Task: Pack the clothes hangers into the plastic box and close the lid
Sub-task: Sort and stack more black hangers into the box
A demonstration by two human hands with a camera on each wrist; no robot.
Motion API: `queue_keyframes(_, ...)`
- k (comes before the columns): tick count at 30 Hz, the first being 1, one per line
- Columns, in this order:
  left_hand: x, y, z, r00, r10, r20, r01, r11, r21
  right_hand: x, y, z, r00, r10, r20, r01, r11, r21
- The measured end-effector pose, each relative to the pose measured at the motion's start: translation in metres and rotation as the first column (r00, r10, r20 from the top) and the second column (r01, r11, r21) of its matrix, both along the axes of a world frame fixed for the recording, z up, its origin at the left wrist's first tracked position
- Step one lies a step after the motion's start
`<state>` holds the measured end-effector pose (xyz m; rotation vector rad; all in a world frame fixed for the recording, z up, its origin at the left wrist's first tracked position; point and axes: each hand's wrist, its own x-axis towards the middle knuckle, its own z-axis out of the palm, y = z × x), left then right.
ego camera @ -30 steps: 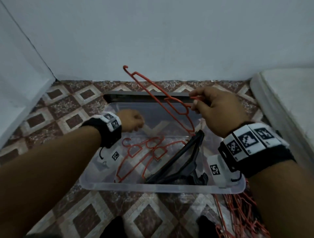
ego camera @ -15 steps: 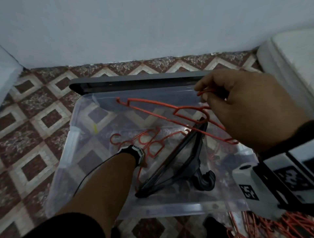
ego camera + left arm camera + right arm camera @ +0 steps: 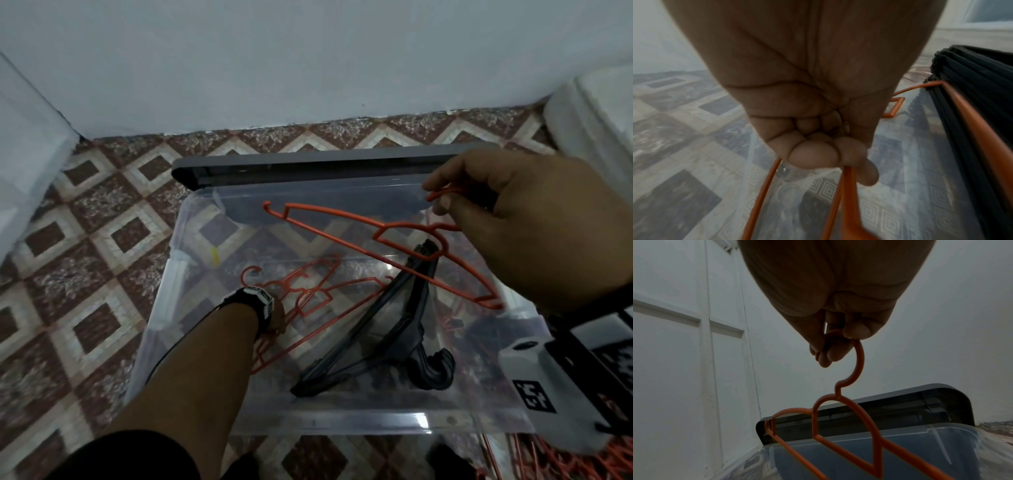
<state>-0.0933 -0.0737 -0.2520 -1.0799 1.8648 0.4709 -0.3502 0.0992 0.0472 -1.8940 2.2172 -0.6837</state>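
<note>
A clear plastic box (image 3: 342, 419) stands on the tiled floor, its grey lid (image 3: 308, 164) upright behind it against the wall. My right hand (image 3: 442, 198) pinches the hook of an orange hanger (image 3: 394, 224), which hangs level over the box's right half. In the right wrist view the fingertips (image 3: 857, 332) curl round that hook (image 3: 860, 353). My left hand (image 3: 274, 318) is down inside the box. The left wrist view shows its fingers (image 3: 818, 151) curled on a bar of the orange hangers (image 3: 846, 186) lying on the bottom (image 3: 308, 294). A stack of black hangers (image 3: 387, 329) lies beside them.
More orange hangers (image 3: 565, 459) are piled on the floor at the lower right, outside the box. A white padded edge (image 3: 599, 113) stands at the far right and a white panel (image 3: 20, 154) at the left. The wall runs close behind the lid.
My left hand has gone down into the box and taken hold of the orange hangers there. My right hand has swung its hanger from steeply tilted to nearly level over the box.
</note>
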Motion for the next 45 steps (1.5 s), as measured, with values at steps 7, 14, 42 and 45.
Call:
queue_keyframes(7,-0.007,0.002,-0.003,0.984,0.136,-0.114,-0.126,0.988,0.085,0.003,-0.004,-0.003,1.0,0.007,0.003,-0.007,1.0,0.021)
queue_keyframes(14,-0.034,0.005,0.024,0.886,0.341,-0.314,-0.311,0.94,0.142,0.002,-0.004,-0.003,1.0,0.007,0.01,-0.007,1.0,0.028)
queue_keyframes(42,0.025,-0.006,-0.032,0.985,0.128,-0.114,-0.152,0.96,-0.236,0.016,-0.004,-0.009,0.997,0.077,-0.01,-0.077,0.995,-0.063)
queue_keyframes(45,0.001,0.003,0.008,0.977,0.044,-0.211,-0.081,0.982,-0.172,0.016,-0.006,-0.009,0.996,0.083,-0.023,-0.083,0.996,-0.029)
